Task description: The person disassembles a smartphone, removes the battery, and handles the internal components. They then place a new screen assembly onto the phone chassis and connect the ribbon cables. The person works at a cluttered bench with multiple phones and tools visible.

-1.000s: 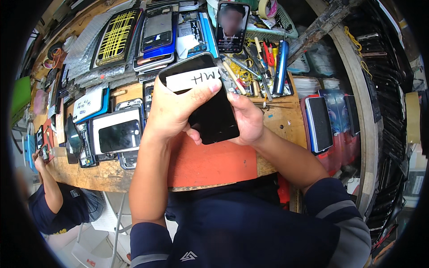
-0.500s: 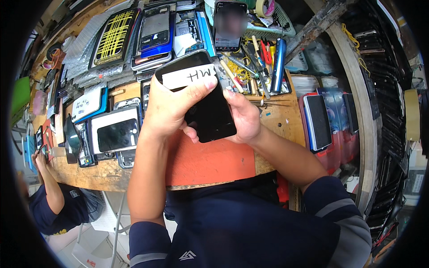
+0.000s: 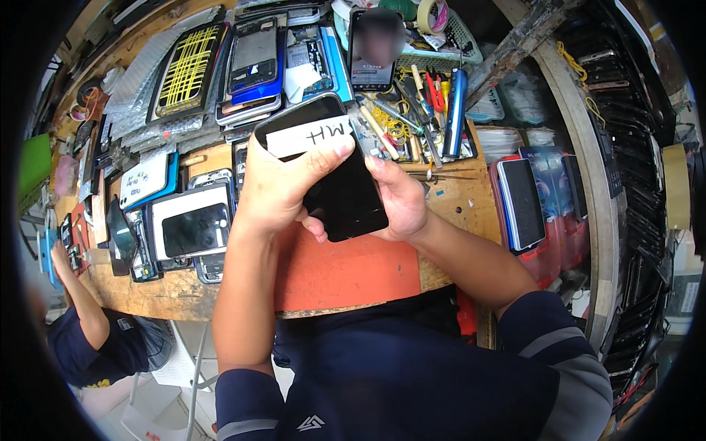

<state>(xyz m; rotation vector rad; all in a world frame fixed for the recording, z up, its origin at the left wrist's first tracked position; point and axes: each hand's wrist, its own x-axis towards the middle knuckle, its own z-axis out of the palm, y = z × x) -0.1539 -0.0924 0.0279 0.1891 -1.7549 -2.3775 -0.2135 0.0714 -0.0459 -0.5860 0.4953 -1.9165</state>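
Note:
A black smartphone (image 3: 346, 198) with a dark glossy screen is held tilted above the orange-red mat (image 3: 346, 275). Across its upper part runs a white paper label (image 3: 305, 137) with handwriting. My left hand (image 3: 278, 176) wraps the phone's left side, its thumb pressing at the label's right end and its fingertips showing at the lower left edge. My right hand (image 3: 401, 197) grips the right edge, thumb along the side and fingers partly hidden beneath. The phone's back is out of sight.
Stacked phone parts (image 3: 254, 62) and bubble wrap (image 3: 140, 95) lie at the back left. Behind the hands a lit phone (image 3: 373, 73) stands upright near pliers (image 3: 435, 94) and screwdrivers. A white-framed phone (image 3: 193, 226) lies left. A co-worker's arm (image 3: 84, 301) reaches in at far left.
Both hands keep the same hold, and the phone sits slightly lower in the picture with the whole bench. At far left the co-worker's hand has shifted.

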